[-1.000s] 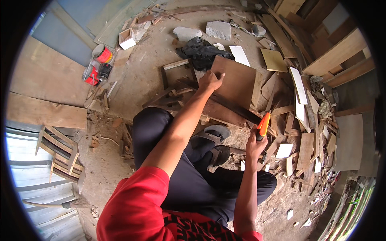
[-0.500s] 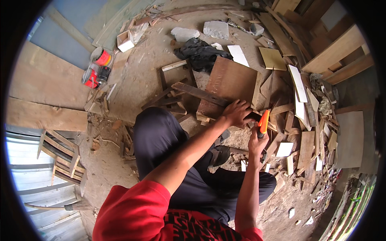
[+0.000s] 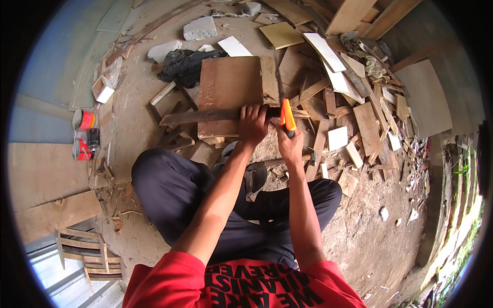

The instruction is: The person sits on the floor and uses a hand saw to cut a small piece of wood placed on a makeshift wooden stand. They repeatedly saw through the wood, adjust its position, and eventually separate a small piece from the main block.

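My left hand (image 3: 252,124) is pressed over a long dark wooden board (image 3: 205,117), its fingers curled across the top. The board lies crosswise over a large brown wooden panel or box (image 3: 229,82), with its left end jutting past the panel. Close by at the board's right end, my right hand (image 3: 291,143) is closed around an orange and black saw handle (image 3: 288,117). The saw's blade is nearly edge-on and hard to make out. Below the hands, my sandalled foot (image 3: 255,177) rests on the ground between my bent legs.
Scrap boards (image 3: 367,126) lie heaped to the right, with white panels (image 3: 334,74) among them. A small hammer-like tool (image 3: 313,158) lies near my right forearm. Black cloth (image 3: 189,65) and concrete lumps (image 3: 200,29) are at the back. Paint cans (image 3: 83,120) stand left.
My view has swung right, so the surroundings sit farther left. The dark board now lies more nearly level across the view. My left hand stays on it, and my right keeps the saw.
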A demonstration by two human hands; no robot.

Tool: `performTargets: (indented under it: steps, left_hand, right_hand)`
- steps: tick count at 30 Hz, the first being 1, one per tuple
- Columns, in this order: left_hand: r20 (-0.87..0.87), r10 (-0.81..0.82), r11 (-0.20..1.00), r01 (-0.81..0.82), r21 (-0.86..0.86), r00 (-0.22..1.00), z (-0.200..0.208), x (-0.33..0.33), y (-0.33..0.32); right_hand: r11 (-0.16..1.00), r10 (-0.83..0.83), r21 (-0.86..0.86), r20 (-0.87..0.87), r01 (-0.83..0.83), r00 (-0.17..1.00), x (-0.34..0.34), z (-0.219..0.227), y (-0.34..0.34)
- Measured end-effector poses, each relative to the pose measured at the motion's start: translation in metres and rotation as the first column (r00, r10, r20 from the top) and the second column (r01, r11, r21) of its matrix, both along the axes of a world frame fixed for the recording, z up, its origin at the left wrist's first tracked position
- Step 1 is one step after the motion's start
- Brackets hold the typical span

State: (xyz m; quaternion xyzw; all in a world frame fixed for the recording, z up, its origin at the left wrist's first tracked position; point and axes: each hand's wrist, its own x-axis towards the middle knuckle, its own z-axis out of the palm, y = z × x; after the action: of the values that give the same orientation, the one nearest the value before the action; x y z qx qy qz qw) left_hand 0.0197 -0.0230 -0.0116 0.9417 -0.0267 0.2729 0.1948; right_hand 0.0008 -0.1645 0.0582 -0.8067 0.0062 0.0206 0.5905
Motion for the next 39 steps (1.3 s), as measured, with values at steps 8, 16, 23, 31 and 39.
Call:
performTargets:
  steps: [8,16,23,31,39]
  left_hand:
    - [-0.075,0.005,1.0,-0.003,0.03,0.997,0.009,0.002,-0.002]
    - [-0.151,0.003,0.995,0.012,0.097,0.989,0.009,-0.003,0.003]
    - [-0.187,0.082,0.992,-0.063,0.106,0.979,0.01,0.006,-0.005]
    - [-0.189,0.011,0.995,0.009,0.104,0.982,0.01,0.004,0.002]
    - [-0.211,0.029,0.995,-0.009,0.095,0.977,0.007,-0.002,0.006]
  right_hand:
    - [0.995,-0.097,0.025,-0.049,0.098,0.994,-0.124,0.009,-0.045]
    - [0.98,0.04,-0.193,-0.078,-0.054,0.996,-0.225,0.078,-0.099]
    - [0.992,-0.052,0.103,-0.137,0.066,0.989,0.001,0.015,-0.009]
    - [0.987,-0.032,0.151,-0.194,0.062,0.98,-0.104,0.013,-0.052]
    - [0.942,0.129,-0.309,-0.03,-0.132,0.991,-0.239,0.077,-0.123]
